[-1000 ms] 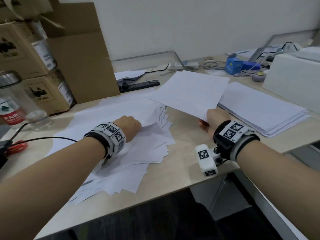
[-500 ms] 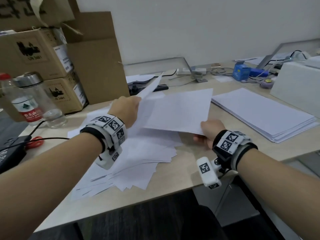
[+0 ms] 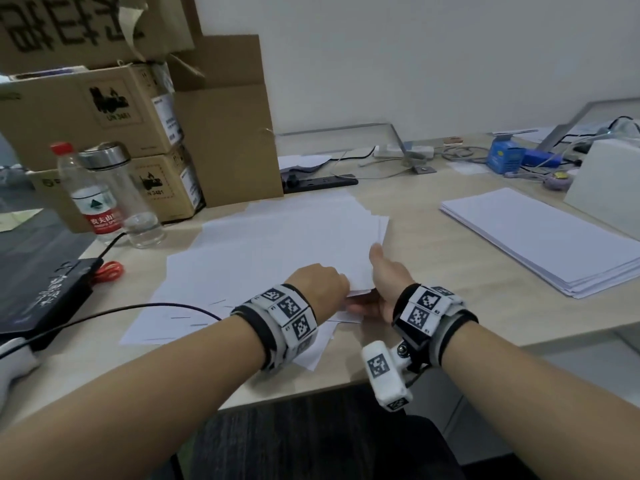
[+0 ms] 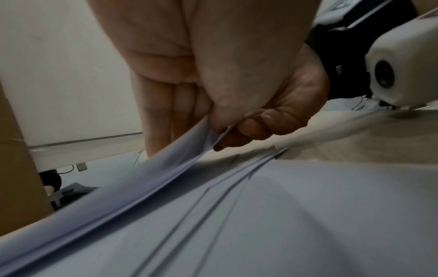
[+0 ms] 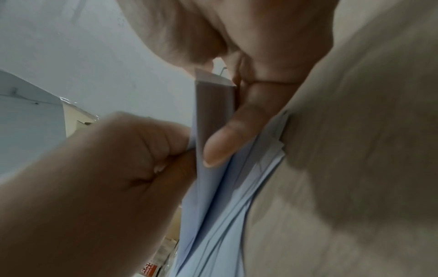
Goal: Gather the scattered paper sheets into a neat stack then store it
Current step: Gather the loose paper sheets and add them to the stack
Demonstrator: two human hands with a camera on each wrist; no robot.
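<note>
A loose pile of white paper sheets (image 3: 273, 247) lies spread across the desk's middle. Both hands meet at its near right corner. My left hand (image 3: 332, 289) has its fingers curled and pinches the edge of a few sheets (image 4: 180, 159) with the thumb. My right hand (image 3: 374, 292) grips the same corner, thumb (image 5: 232, 135) on top of the sheets (image 5: 213, 206) and fingers underneath. The left hand (image 5: 118, 159) shows as a fist in the right wrist view. A neat stack of paper (image 3: 540, 237) lies to the right.
Cardboard boxes (image 3: 114, 133) stand at the back left, with a water bottle (image 3: 93, 199) and a glass flask (image 3: 128, 199) in front. A black device (image 3: 38, 292) and cable (image 3: 121, 313) lie at left. A power strip (image 3: 322, 183) and a white box (image 3: 606, 188) sit further back.
My left hand came down from holding a raised sheet. My right hand moved left and laid its sheet on the pile. Both hands now grip the pile's near right corner.
</note>
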